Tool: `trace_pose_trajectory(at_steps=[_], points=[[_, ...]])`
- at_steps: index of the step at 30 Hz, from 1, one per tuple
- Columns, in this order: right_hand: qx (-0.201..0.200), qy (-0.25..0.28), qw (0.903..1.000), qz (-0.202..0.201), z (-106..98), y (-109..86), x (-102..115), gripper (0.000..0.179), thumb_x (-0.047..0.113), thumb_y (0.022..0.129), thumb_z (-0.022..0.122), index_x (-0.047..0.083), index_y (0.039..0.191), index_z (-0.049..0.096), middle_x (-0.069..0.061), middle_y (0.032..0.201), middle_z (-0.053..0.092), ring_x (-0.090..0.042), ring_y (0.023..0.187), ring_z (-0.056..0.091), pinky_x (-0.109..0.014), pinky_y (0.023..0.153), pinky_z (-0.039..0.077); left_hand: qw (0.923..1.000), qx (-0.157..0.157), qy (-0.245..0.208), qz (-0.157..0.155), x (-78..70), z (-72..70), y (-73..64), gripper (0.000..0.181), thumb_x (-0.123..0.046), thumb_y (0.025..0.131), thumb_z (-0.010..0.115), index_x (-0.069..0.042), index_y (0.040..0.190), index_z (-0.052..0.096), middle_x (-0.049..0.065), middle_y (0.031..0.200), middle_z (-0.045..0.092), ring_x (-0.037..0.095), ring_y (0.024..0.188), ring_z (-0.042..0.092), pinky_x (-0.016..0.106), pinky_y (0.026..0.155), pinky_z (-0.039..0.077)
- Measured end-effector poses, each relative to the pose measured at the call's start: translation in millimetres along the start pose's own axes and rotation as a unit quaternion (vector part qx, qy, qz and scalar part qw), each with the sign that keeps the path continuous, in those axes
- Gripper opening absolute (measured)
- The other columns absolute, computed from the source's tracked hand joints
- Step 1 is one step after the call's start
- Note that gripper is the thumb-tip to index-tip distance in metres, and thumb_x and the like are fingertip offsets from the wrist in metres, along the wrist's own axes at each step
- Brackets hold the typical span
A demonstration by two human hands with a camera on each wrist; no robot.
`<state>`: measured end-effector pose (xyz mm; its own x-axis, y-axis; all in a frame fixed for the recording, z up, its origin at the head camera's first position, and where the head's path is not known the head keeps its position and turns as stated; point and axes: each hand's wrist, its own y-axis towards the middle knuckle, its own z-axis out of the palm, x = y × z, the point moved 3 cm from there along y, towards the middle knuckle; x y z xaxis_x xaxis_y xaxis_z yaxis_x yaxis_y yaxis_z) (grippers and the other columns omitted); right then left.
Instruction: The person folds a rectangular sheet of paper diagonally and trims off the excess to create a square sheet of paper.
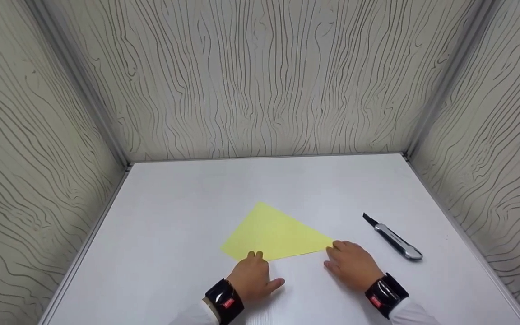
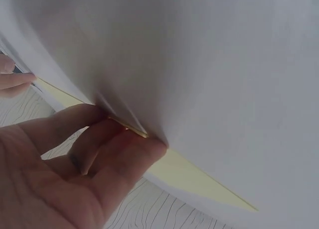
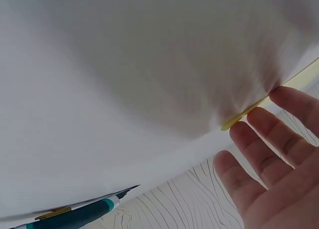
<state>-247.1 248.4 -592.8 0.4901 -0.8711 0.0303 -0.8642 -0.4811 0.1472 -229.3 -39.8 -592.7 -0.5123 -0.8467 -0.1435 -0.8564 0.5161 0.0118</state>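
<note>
Left hand [image 1: 249,277]: the fingertips press at the near edge of the yellow sheet [image 1: 271,232], while the thumb stands apart from it, so no pinch is made here; probably this touch serves to hold the edge down.
Right hand [image 1: 355,266]: the fingers are spread and rather straight, three tips touching the sheet's right corner; they press and do not grasp. I judge that the corner is fixed in this way so that the sheet does not turn.
Edge between the hands: it runs in a straight line from one touch to the other, which may help to hold it even.
Sheet: it lies on the white table [image 1: 174,198], mostly just beyond the fingertips, plain and pale. One corner points away from both hands, another is left of the left hand.
Corner under the right fingers: it looks a little rounded, like a fold; I cannot tell the number of layers.
Cutter [image 1: 397,242]: right of the right hand, near but not touched, dark tip pointing away from the person; perhaps placed there to leave the sheet free.
</note>
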Motion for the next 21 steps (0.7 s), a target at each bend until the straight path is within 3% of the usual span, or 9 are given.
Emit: trace_pose_trajectory(at_steps=[9, 16, 21], points=[[0.005, 0.022, 0.9989, 0.04, 3.8, -9.8, -5.8, 0.041, 0.035, 0.104, 0.071, 0.002, 0.128, 0.077, -0.016, 0.125, 0.072, -0.034, 0.116, 0.071, -0.052, 0.104, 0.058, 0.9996, 0.018, -0.021, -0.009, 3.0, -2.5, -0.5, 0.066, -0.067, 0.101, 0.062, -0.009, 0.068, 0.062, 0.005, 0.092, 0.059, 0.021, 0.088, 0.054, 0.035, 0.071, 0.056], [0.031, 0.027, 0.9962, 0.077, 1.6, -6.9, -10.8, 0.037, 0.038, 0.104, 0.071, 0.001, 0.107, 0.075, -0.012, 0.11, 0.07, -0.028, 0.099, 0.069, -0.051, 0.094, 0.06, 0.9993, 0.031, -0.012, -0.015, 4.3, -4.5, 0.3, 0.069, -0.068, 0.101, 0.061, -0.006, 0.072, 0.067, 0.006, 0.095, 0.061, 0.021, 0.088, 0.054, 0.036, 0.072, 0.057], [0.027, 0.017, 0.9974, 0.065, -1.1, -3.3, -10.4, 0.036, 0.037, 0.104, 0.071, 0.001, 0.104, 0.075, -0.014, 0.114, 0.071, -0.032, 0.106, 0.069, -0.052, 0.099, 0.059, 0.9992, 0.035, -0.001, -0.02, 6.2, -3.7, -1.1, 0.072, -0.069, 0.102, 0.058, 0.0, 0.092, 0.075, 0.006, 0.101, 0.063, 0.022, 0.093, 0.057, 0.037, 0.075, 0.059]])
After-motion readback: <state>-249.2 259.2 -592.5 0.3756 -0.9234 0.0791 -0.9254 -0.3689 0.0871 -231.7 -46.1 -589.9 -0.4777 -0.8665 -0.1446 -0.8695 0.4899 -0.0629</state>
